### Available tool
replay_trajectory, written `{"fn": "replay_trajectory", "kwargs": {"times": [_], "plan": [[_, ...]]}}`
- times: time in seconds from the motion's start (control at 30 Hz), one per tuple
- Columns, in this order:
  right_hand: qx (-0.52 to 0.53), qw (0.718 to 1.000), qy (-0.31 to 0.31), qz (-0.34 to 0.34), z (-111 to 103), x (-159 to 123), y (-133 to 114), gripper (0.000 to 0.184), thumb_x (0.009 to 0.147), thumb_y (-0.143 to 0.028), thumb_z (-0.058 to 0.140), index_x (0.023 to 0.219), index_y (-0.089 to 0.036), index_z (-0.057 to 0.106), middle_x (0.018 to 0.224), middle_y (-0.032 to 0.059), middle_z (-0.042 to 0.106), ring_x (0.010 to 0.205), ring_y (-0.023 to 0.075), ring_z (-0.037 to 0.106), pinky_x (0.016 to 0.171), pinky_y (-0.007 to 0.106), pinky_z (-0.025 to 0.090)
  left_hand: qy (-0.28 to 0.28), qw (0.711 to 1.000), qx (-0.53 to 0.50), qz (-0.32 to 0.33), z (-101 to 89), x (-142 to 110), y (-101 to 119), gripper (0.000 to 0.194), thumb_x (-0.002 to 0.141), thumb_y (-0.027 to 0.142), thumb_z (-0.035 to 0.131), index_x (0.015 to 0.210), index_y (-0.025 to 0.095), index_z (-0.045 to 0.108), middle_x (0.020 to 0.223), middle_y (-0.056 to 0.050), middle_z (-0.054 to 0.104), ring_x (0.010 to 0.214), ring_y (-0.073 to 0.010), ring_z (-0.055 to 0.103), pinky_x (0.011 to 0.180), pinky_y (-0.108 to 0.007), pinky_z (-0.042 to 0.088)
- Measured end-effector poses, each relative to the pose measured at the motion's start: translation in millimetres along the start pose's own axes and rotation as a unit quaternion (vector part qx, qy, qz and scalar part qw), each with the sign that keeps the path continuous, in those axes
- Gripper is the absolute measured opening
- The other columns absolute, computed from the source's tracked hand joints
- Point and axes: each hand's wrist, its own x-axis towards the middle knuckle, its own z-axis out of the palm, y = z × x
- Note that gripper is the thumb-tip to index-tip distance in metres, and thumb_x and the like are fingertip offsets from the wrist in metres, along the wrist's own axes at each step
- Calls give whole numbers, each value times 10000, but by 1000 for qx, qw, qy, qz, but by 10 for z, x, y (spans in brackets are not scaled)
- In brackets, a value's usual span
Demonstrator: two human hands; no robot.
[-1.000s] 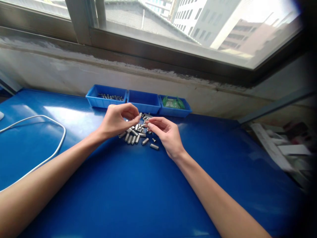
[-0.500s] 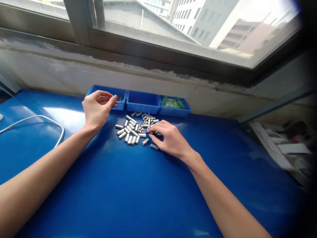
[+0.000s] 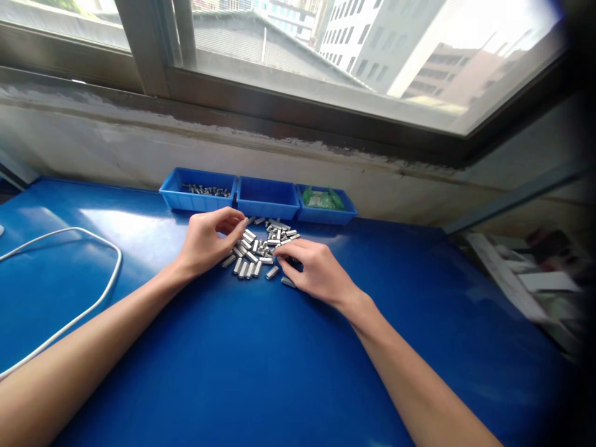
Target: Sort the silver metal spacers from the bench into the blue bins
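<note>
A pile of silvery hex standoffs (image 3: 249, 268), with smaller metal pieces like screws (image 3: 263, 248) among them, lies on the blue table. My left hand (image 3: 212, 241) is over the pile's left side, thumb and fingertips closed in a pinch; anything between them is too small to make out. At the right side of the pile, my right hand (image 3: 319, 270) has its thumb and fingers curled together down among the pieces. Its fingertips hide what they grip. Part of the pile is covered by both hands.
Behind the pile stand three blue bins in a row: the left bin (image 3: 195, 200) holds small screws, the middle bin (image 3: 267, 208) shows a bare floor, and the right bin (image 3: 328, 215) contains a green plastic bag (image 3: 321, 199). A white cable (image 3: 114, 248) curves across the table's left.
My left hand has come from the left bin down and right to the pile, uncovering the screws in that bin. My right hand stays at the pile with little movement.
</note>
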Motion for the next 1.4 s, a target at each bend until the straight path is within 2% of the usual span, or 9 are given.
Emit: {"fn": "replay_trajectory", "kwargs": {"times": [0.17,0.37,0.57,0.7,0.87,1.13,1.23,1.33,1.4], "plan": [[132,982,105,81,-14,24,-45,98,852,-165,681,921,-202,740,951,48,775,824,200,739,796,334,598,8,1000,-22,12,-31,-35,22,191,885,361,691,938,177,696,733,-30,734,621,-159,712,615,-240,600],[418,868,158,217,-13,96,-83,212,801,-348,805,921,-187,735,902,46,772,868,233,773,818,351,630,-10,998,9,58,-35,-61,31,201,902,297,672,1055,170,702,772,-24,741,635,-134,704,647,-219,580],[508,797,174,276,75,135,-126,305,731,-386,872,908,-169,750,867,47,757,808,200,766,791,310,625,-17,987,54,153,-9,-92,5,190,898,198,648,1076,171,708,824,-19,744,692,-116,682,692,-208,543],[532,774,175,297,121,145,-163,290,714,-360,886,885,-165,757,867,51,757,819,192,759,799,299,622,-35,979,69,191,5,-109,9,224,896,199,659,1113,172,703,851,-27,734,686,-112,651,698,-220,531],[531,784,167,274,142,152,-193,267,719,-337,880,881,-171,747,878,28,739,837,180,746,867,337,623,-62,972,51,220,68,-85,75,263,895,236,710,1151,180,697,918,-42,733,765,-122,681,753,-222,541],[505,809,158,255,106,157,-231,263,769,-363,831,916,-190,697,904,13,724,836,171,735,831,332,619,-68,959,68,266,129,-21,119,95,921,216,693,992,165,731,939,-59,749,794,-130,699,738,-216,535],[396,874,136,246,-13,134,-197,222,831,-374,763,928,-186,692,921,38,739,801,184,735,748,312,602,-5,968,105,229,43,52,132,90,899,261,719,908,175,747,872,-38,762,726,-135,690,704,-236,531],[171,967,77,175,-165,79,-142,93,855,-278,715,867,-186,704,844,25,730,704,148,677,659,263,525,116,973,166,113,-118,180,73,165,885,351,721,823,204,763,798,-18,766,608,-142,653,614,-266,505],[66,991,2,114,-237,39,-109,39,847,-200,690,879,-189,709,844,17,725,688,131,638,647,251,479,157,968,190,53,-245,264,-13,192,876,386,719,811,213,774,787,-16,770,596,-154,660,610,-283,493]]}}
